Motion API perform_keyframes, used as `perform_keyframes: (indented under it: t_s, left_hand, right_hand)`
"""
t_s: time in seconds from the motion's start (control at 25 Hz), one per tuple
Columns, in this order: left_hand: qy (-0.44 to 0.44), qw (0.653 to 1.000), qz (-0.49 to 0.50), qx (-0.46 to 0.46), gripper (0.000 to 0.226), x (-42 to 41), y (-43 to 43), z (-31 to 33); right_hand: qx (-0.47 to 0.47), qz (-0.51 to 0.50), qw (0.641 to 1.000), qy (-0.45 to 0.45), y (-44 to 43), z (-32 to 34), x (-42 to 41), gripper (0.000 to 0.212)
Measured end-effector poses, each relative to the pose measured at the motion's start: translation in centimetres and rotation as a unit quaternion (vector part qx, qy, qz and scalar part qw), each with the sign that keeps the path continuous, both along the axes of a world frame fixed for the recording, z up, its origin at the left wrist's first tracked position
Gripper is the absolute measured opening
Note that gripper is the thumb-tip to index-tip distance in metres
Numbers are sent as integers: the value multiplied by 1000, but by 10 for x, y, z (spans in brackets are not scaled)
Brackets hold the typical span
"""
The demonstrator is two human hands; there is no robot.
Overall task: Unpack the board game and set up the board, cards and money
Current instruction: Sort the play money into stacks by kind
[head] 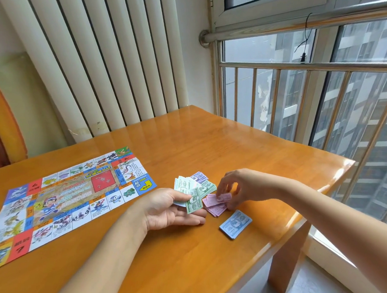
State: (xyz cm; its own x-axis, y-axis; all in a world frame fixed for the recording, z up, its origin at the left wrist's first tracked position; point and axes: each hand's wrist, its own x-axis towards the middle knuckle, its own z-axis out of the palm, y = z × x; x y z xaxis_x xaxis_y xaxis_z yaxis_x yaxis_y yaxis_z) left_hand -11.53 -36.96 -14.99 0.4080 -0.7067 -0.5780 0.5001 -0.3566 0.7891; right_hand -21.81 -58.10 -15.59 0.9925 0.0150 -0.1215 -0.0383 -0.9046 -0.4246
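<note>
The colourful paper game board (55,203) lies unfolded flat on the left of the wooden table (210,147). My left hand (172,209), palm up, holds a fan of green play-money notes (193,191) with its thumb on them. Right of it, my right hand (235,185) pinches a pink note on the pink money pile (216,204) on the table. A stack of blue notes (235,224) lies nearer the table's right edge. A few purple notes (199,176) show behind the green ones.
A white ribbed radiator (98,56) stands behind the table. A window with a metal railing (305,85) runs along the right side. The table's right edge (306,212) drops off just beyond the blue stack. An orange object (3,123) leans at far left.
</note>
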Motion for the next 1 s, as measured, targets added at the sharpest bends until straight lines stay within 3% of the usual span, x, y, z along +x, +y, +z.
perform_keyframes:
  t_s: [0.24, 0.4, 0.6, 0.84, 1.0]
  left_hand:
    - [46, 999, -7, -12, 20, -3, 1, -1]
    - [65, 998, 1, -24, 20, -1, 2, 0]
    - [82, 996, 14, -40, 23, 1, 1, -1]
    - [51, 999, -7, 6, 20, 4, 6, -1]
    - [43, 999, 7, 1, 20, 2, 3, -1]
  right_hand:
    - [22, -25, 999, 27, 5, 4, 5, 45]
    - [-18, -52, 998, 29, 8, -2, 12, 46]
    - [5, -31, 997, 70, 4, 4, 11, 36]
    - [-19, -16, 994, 102, 13, 10, 12, 50]
    - [-30, -2, 994, 103, 18, 12, 13, 48]
